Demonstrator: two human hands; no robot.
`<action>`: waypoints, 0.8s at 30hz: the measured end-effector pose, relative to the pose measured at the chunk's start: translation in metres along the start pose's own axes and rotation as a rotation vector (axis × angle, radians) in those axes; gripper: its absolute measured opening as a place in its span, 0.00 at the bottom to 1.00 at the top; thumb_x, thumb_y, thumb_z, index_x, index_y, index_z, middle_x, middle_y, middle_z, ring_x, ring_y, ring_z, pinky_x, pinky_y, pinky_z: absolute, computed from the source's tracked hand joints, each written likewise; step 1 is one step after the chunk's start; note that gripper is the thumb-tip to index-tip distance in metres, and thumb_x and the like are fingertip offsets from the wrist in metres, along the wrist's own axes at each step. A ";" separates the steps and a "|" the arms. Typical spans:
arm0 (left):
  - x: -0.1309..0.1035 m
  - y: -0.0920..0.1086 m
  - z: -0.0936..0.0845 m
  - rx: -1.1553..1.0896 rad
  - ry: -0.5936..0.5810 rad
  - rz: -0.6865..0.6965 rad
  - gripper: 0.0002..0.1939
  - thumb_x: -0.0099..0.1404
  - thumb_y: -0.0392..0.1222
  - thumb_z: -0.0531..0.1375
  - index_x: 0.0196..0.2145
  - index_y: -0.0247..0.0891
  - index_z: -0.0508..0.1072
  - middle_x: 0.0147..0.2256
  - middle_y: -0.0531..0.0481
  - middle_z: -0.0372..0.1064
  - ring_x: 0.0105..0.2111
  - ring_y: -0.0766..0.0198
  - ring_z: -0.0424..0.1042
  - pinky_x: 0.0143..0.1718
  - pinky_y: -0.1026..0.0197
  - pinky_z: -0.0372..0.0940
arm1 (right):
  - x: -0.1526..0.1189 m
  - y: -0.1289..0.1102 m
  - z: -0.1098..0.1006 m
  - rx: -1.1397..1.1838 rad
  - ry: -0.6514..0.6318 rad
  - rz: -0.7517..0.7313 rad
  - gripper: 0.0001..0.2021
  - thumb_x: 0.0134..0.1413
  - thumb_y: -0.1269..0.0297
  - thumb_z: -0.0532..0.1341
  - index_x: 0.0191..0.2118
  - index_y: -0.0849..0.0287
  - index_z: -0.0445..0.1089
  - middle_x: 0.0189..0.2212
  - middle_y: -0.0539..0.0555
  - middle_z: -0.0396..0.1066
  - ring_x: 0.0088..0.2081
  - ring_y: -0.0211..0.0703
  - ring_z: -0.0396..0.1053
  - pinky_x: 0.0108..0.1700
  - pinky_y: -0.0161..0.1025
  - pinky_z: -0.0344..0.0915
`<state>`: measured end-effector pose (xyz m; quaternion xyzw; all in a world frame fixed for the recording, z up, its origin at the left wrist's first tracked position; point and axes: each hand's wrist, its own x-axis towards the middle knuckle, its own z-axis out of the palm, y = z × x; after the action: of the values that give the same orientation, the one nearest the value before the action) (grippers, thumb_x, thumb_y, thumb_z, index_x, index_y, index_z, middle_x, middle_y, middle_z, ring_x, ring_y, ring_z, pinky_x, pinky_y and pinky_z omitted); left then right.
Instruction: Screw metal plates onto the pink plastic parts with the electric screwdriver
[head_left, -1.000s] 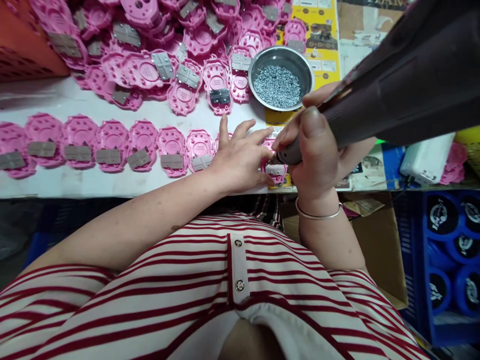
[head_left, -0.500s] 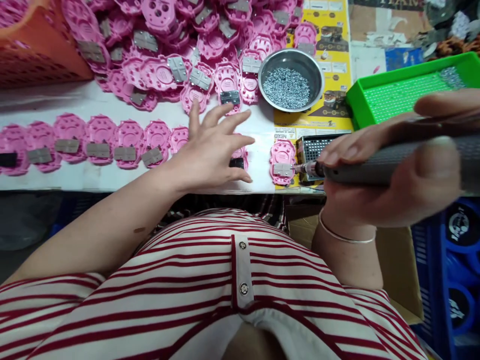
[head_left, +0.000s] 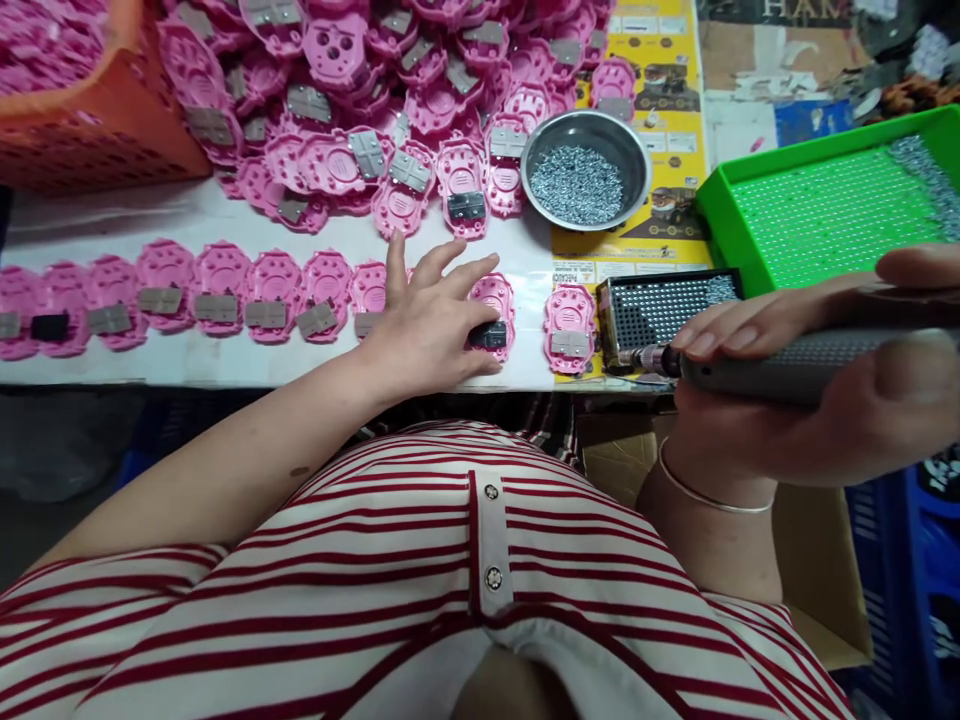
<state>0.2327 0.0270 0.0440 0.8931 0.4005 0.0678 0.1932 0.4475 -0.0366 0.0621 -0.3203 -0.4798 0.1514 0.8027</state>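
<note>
Bright even light, perhaps overhead; edges warped, blurred.

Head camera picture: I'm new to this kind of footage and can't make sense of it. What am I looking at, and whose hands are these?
The camera sits on a person's head and looks down, so the striped shirt at the bottom is their own. Both hands are theirs. The left hand rests on a pink part in a row along the white table. The right hand grips an electric screwdriver, its tip at a small screw tray. Behind lie a pile of pink parts, a bowl of screws, a green tray and an orange basket.
</note>
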 end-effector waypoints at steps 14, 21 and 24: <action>0.014 0.013 0.015 -0.045 -0.037 0.085 0.14 0.58 0.51 0.69 0.42 0.47 0.80 0.66 0.51 0.61 0.68 0.33 0.49 0.66 0.21 0.26 | 0.029 0.040 -0.013 -0.146 0.127 -0.201 0.08 0.56 0.58 0.63 0.39 0.53 0.73 0.15 0.41 0.60 0.13 0.29 0.54 0.14 0.31 0.55; 0.013 0.012 0.016 -0.055 -0.050 0.066 0.14 0.59 0.52 0.69 0.42 0.48 0.80 0.65 0.52 0.62 0.68 0.31 0.48 0.66 0.21 0.25 | 0.025 0.053 -0.011 -0.207 0.115 -0.158 0.10 0.56 0.52 0.63 0.41 0.49 0.73 0.17 0.42 0.55 0.14 0.28 0.53 0.15 0.30 0.56; 0.012 0.013 0.016 -0.062 -0.060 0.066 0.14 0.59 0.54 0.68 0.42 0.49 0.79 0.65 0.54 0.62 0.68 0.32 0.48 0.66 0.21 0.24 | 0.023 0.056 -0.013 -0.225 0.122 -0.126 0.10 0.56 0.50 0.63 0.41 0.46 0.73 0.20 0.43 0.54 0.15 0.27 0.55 0.17 0.30 0.57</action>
<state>0.2542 0.0238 0.0343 0.9011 0.3623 0.0595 0.2305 0.4734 0.0132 0.0363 -0.3861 -0.4634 0.0263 0.7972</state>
